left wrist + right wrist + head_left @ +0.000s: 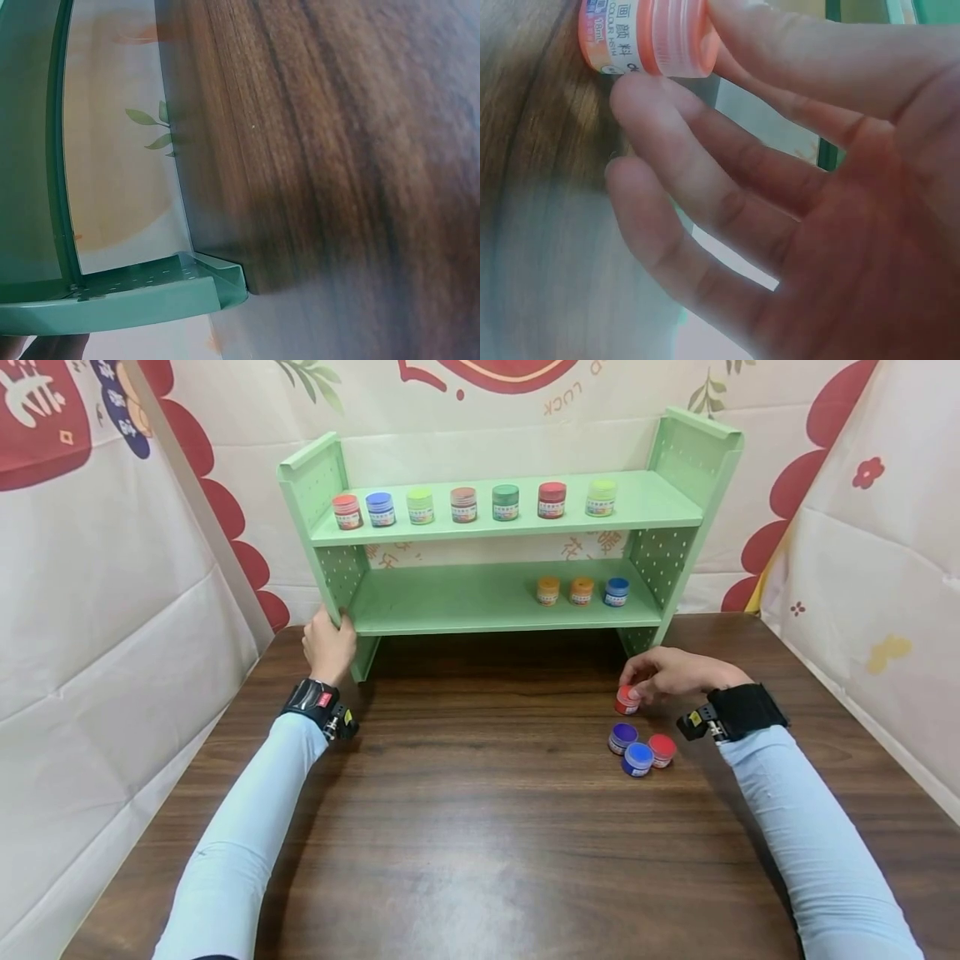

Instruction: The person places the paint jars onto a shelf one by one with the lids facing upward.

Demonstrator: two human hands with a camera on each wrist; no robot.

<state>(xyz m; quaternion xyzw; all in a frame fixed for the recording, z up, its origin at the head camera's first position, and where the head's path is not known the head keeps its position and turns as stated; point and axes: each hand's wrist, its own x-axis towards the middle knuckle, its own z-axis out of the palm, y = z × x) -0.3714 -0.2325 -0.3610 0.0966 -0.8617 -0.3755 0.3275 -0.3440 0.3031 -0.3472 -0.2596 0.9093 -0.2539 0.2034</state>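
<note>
My right hand (678, 672) pinches a small orange-red paint jar (627, 700) at its lid, low over the table at the right. In the right wrist view the thumb and a finger meet the lid of this jar (649, 37), while the other fingers are loosely bent. Just in front of it, a purple-lidded jar (622, 737), a blue-lidded jar (638, 759) and a red-lidded jar (663, 750) stand close together. At the left, my left hand (328, 647) grips the side panel of the green shelf (480, 602); only fingertips (60, 346) show in the left wrist view.
Several paint jars stand in a row on the upper board (480, 531). Three more, two orange-lidded and one blue-lidded jar (616, 592), are on the lower board's right half. The brown wooden table (450, 793) lies in front, with printed cloth (885, 610) around.
</note>
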